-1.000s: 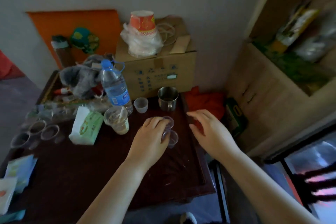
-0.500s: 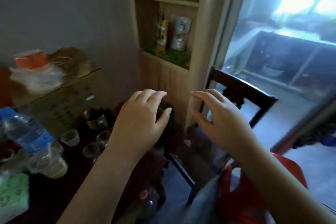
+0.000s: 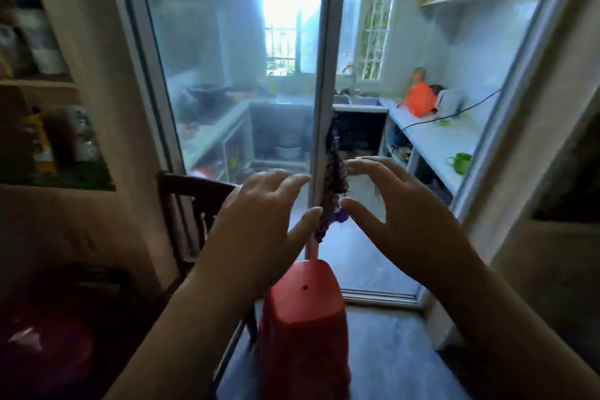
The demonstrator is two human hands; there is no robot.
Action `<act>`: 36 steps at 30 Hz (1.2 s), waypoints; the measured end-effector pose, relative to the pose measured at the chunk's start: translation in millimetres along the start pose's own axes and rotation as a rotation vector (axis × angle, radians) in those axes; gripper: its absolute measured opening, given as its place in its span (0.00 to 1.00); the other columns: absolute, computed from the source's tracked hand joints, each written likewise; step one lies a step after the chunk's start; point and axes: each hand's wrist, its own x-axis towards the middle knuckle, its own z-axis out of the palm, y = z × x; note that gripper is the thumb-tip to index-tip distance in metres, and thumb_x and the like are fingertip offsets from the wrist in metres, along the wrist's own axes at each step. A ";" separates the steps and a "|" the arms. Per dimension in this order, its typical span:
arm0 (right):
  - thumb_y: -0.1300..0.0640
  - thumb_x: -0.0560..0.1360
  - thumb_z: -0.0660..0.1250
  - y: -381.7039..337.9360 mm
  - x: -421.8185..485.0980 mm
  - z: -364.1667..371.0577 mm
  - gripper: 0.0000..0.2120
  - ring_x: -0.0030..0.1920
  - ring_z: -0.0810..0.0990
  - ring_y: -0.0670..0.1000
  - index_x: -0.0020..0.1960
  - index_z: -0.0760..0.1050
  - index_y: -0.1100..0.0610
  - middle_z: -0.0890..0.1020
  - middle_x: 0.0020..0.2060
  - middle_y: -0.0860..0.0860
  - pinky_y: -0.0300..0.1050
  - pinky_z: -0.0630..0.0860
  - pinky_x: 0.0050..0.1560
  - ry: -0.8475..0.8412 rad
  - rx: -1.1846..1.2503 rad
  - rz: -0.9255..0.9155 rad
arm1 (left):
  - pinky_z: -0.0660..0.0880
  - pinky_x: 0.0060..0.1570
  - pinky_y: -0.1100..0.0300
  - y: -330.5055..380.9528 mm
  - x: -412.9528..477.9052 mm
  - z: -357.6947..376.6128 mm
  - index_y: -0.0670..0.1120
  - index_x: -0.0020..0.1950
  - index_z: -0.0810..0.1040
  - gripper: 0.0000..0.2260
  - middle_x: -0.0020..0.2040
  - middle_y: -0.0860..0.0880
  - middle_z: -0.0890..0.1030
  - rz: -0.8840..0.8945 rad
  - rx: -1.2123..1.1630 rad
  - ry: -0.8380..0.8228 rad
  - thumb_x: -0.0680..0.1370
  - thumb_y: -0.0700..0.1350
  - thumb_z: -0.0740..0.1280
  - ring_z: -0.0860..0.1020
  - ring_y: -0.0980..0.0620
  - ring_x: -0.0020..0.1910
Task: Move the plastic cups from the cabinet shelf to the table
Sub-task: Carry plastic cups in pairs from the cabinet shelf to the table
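Both hands empty: left hand (image 3: 259, 221) and right hand (image 3: 402, 217) raised apart, fingers spread, holding nothing. No plastic cups or table visible; wooden cabinet shelf (image 3: 58, 185) sits far left. Risk: knocking the red plastic stool (image 3: 302, 318) or dark wooden chair (image 3: 191, 191) just below while reaching for the shelf.

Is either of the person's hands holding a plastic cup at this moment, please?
No, the left hand and the right hand are both raised with fingers spread and nothing in them.

Empty hands (image 3: 331, 221) before glass door (image 3: 227, 58)
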 end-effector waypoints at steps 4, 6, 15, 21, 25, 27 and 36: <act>0.41 0.72 0.61 85.8 -51.9 -94.6 0.26 0.63 0.72 0.48 0.67 0.68 0.52 0.74 0.65 0.48 0.41 0.69 0.60 0.057 -0.176 0.084 | 0.68 0.60 0.51 117.8 36.0 57.2 0.49 0.64 0.72 0.21 0.62 0.49 0.77 0.144 -0.083 -0.002 0.74 0.56 0.62 0.72 0.48 0.61; 0.39 0.73 0.59 126.5 -79.1 -141.8 0.27 0.64 0.71 0.48 0.67 0.68 0.52 0.73 0.65 0.49 0.38 0.66 0.59 0.078 -0.274 0.125 | 0.69 0.59 0.51 175.8 53.1 82.2 0.50 0.65 0.72 0.21 0.62 0.49 0.76 0.217 -0.120 -0.013 0.75 0.56 0.62 0.72 0.48 0.61; 0.40 0.74 0.59 253.7 -149.7 -285.1 0.25 0.64 0.68 0.44 0.67 0.67 0.51 0.71 0.65 0.47 0.37 0.63 0.59 0.206 -0.322 0.347 | 0.69 0.59 0.50 363.2 113.1 149.5 0.52 0.65 0.71 0.21 0.63 0.51 0.76 0.453 -0.270 -0.043 0.75 0.59 0.58 0.72 0.49 0.63; 0.45 0.74 0.63 321.9 -171.0 -295.8 0.24 0.65 0.66 0.42 0.67 0.68 0.53 0.71 0.65 0.47 0.26 0.58 0.61 0.223 -0.312 0.475 | 0.69 0.55 0.54 416.9 155.3 208.6 0.52 0.59 0.73 0.18 0.60 0.52 0.77 0.539 -0.295 -0.097 0.74 0.59 0.58 0.73 0.49 0.59; 0.43 0.74 0.62 375.9 -158.5 -308.6 0.25 0.65 0.65 0.40 0.68 0.66 0.50 0.70 0.66 0.44 0.29 0.59 0.60 0.226 -0.355 0.492 | 0.69 0.59 0.50 441.5 196.3 253.4 0.52 0.66 0.68 0.23 0.64 0.52 0.75 0.551 -0.303 -0.079 0.75 0.61 0.56 0.71 0.50 0.63; 0.43 0.74 0.62 406.5 -144.0 -312.6 0.25 0.66 0.66 0.40 0.68 0.65 0.50 0.70 0.66 0.43 0.32 0.61 0.61 0.228 -0.377 0.488 | 0.69 0.59 0.50 452.1 220.3 276.1 0.52 0.67 0.68 0.24 0.65 0.51 0.74 0.547 -0.297 -0.085 0.74 0.61 0.56 0.71 0.49 0.64; 0.41 0.75 0.59 548.4 -38.2 -330.0 0.26 0.66 0.64 0.40 0.70 0.63 0.49 0.68 0.68 0.44 0.32 0.61 0.57 0.226 -0.446 0.378 | 0.68 0.58 0.53 498.0 357.9 359.2 0.49 0.65 0.71 0.22 0.62 0.51 0.76 0.572 -0.228 -0.005 0.74 0.57 0.60 0.71 0.49 0.62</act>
